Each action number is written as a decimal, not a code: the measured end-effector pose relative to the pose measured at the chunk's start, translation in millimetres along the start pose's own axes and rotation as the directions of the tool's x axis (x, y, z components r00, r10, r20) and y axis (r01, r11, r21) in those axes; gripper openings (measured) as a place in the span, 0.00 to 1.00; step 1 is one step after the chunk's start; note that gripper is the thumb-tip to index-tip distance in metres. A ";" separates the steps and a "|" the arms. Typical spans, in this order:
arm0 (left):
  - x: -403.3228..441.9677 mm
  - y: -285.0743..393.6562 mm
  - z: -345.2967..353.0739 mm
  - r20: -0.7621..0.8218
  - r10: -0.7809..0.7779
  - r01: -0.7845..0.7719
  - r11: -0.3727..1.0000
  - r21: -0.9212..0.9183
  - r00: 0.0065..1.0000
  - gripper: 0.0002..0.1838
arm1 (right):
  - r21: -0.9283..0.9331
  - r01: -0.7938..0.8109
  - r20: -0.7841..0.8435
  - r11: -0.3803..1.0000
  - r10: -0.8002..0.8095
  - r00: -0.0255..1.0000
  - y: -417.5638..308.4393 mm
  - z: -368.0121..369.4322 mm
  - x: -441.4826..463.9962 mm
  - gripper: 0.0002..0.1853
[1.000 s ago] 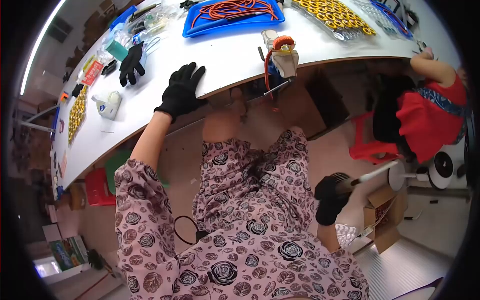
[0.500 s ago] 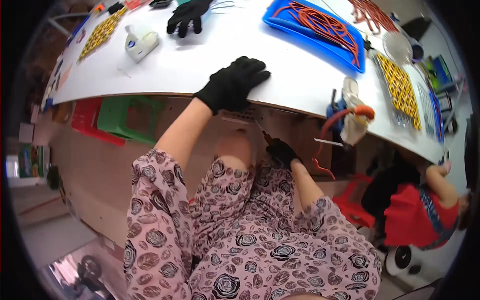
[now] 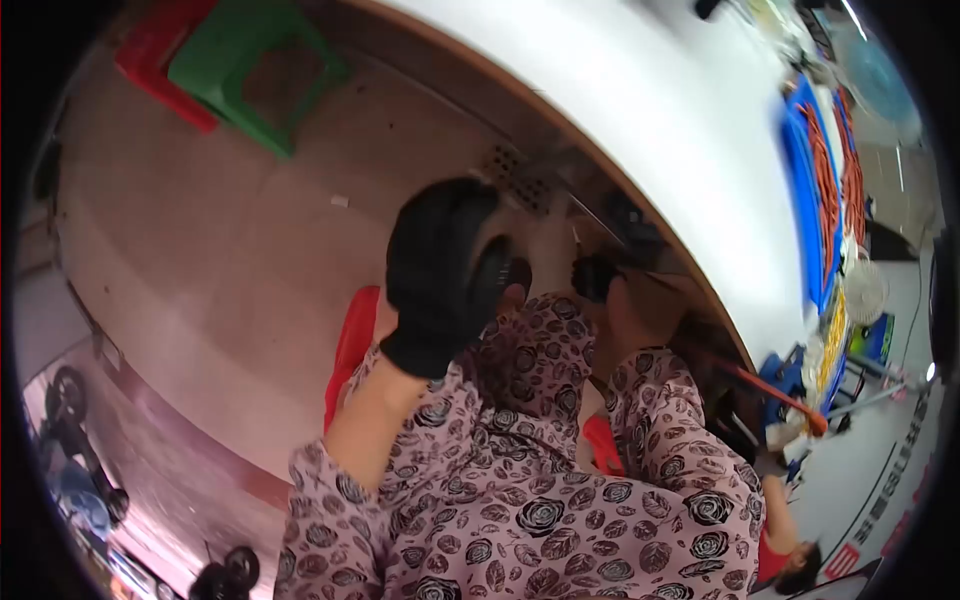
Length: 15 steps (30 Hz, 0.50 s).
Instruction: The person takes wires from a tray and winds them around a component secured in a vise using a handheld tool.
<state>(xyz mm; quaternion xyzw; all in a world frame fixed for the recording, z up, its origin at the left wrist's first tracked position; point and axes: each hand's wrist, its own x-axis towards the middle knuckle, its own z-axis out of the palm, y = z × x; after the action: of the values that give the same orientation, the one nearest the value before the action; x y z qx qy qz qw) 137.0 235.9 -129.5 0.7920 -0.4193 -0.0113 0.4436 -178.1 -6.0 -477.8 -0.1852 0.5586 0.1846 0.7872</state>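
My left hand, in a black glove, is raised off the table in front of my lap. Its fingers are curved, with a gap between them and the thumb, and nothing shows in it. Lower and to the right, under the table edge, my right hand is in a black glove too. It is closed around a thin-shafted tool that looks like a screwdriver, its tip pointing away from me. The handle is mostly hidden by the glove.
The white table curves along the right. On it lie a blue tray and red cords. A green stool and a red stool stand far left. Another person is at lower right.
My view has turned, so the table has swung to the right. My left hand has left the tabletop and come back over my lap. My right hand stays low with the tool.
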 end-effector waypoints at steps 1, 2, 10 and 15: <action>-16.0 -2.3 -6.8 0.020 -0.171 0.170 0.985 0.043 0.985 0.17 | -0.151 0.052 -0.135 0.987 -0.073 0.988 -7.1 23.2 -31.1 0.09; -39.8 -16.5 2.6 0.072 -0.190 0.180 0.975 0.127 0.979 0.16 | -0.273 0.048 -0.243 0.961 -0.117 0.963 -14.0 34.5 -42.7 0.09; -46.9 8.9 -47.2 0.337 -0.423 0.335 0.897 0.289 0.841 0.12 | -0.692 -0.255 -0.560 0.676 -0.280 0.780 -104.6 52.3 -90.0 0.20; -73.6 47.9 -88.8 0.419 -0.534 0.482 0.845 0.232 0.734 0.13 | -0.799 -0.447 -0.600 0.403 -0.485 0.636 -99.5 73.2 -116.6 0.18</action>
<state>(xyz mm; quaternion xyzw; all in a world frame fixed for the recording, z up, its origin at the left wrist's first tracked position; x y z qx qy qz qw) 92.5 334.9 -67.6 0.8721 -0.2808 -0.3002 0.2655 -105.1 -65.3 -336.3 -0.6497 0.6352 0.3484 0.2304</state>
